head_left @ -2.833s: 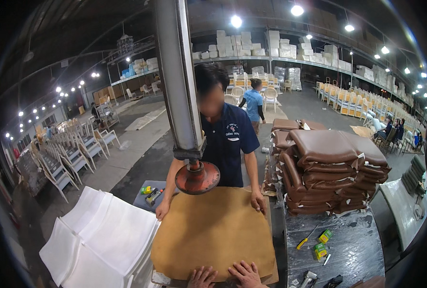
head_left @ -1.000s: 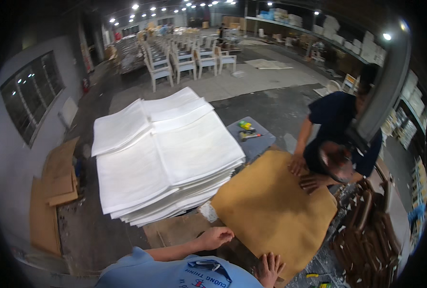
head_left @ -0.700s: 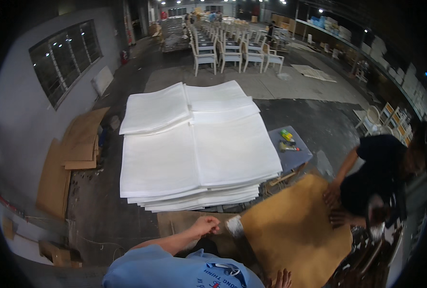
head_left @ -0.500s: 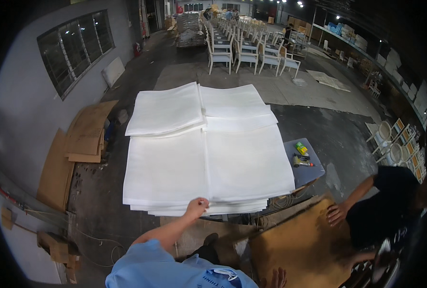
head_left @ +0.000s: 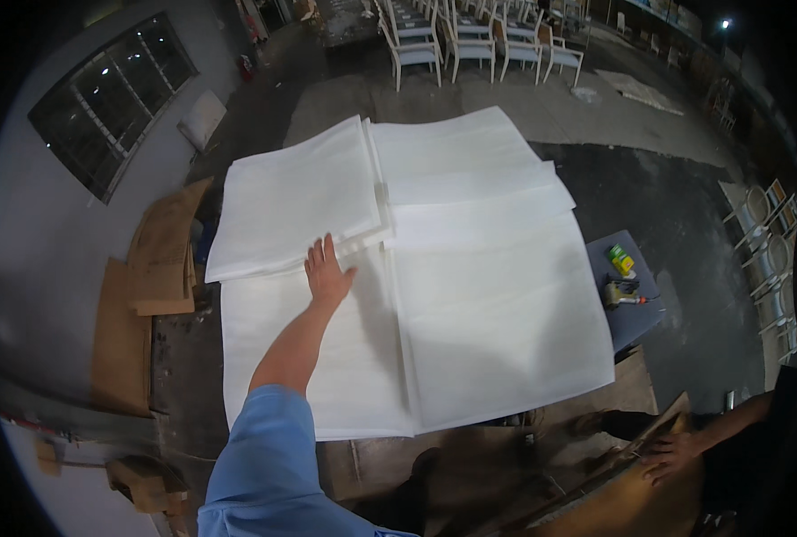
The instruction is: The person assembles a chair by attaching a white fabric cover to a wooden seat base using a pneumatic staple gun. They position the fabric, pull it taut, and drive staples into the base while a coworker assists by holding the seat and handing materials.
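My left hand [head_left: 330, 274] reaches out palm down with its fingers spread and nothing in its grasp. Its fingertips lie at the near edge of the far-left stack of white sheets [head_left: 295, 197]; whether they press on it I cannot tell. Under the palm is the near-left white sheet [head_left: 309, 358]. Beside it lies a near-right white sheet [head_left: 501, 322], overlapped at the back by another white sheet [head_left: 456, 152]. The sheets look soft and slightly wavy, and they hide what bears them. My right hand is out of view.
A grey-topped stand [head_left: 631, 324] at the right holds a power tool [head_left: 620, 292] and a small green-yellow box [head_left: 621, 261]. At lower right, a co-worker's hand [head_left: 671, 455] rests on a brown board [head_left: 631, 501]. Cardboard [head_left: 164, 251] leans by the left wall; chairs [head_left: 414, 54] stand behind.
My left hand has left the near edge of the stack and reached forward, its fingers now spread. My right hand has gone out of view. The view has tilted down and closer.
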